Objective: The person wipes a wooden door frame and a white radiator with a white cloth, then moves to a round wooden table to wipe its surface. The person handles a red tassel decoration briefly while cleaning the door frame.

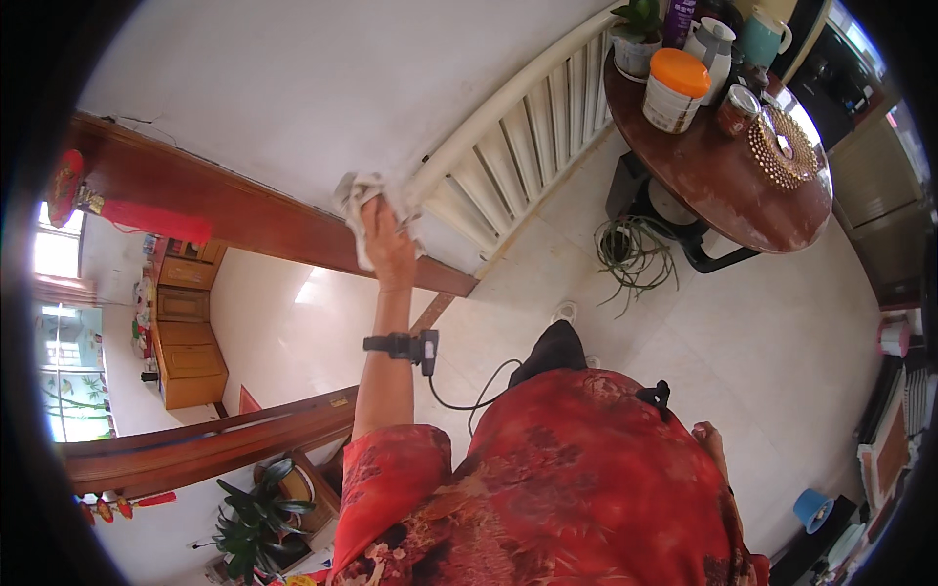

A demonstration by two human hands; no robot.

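Observation:
A crumpled pale cloth [359, 192] is in my left hand [386, 238], which reaches forward and presses it to the white wall [293, 95]. The spot is where the wall meets the reddish-brown wooden door frame [256, 209], just left of the end of a white column radiator [506, 172]. Part of the cloth hangs down past my wrist side. A black strap with a small device [410, 347] circles my left forearm, and a cable runs from it. Low beside my body, my right hand [708, 438] is only partly seen; its fingers look curled, and their grip is unclear.
On the right, a round wooden table [733, 198] carries an orange-lidded tub [676, 91], jugs, a jar and a gold beaded ring. A trailing potted plant [636, 256] stands on the floor below. Through the doorway are wooden cabinets [192, 359]. A leafy plant [253, 520] is at lower left.

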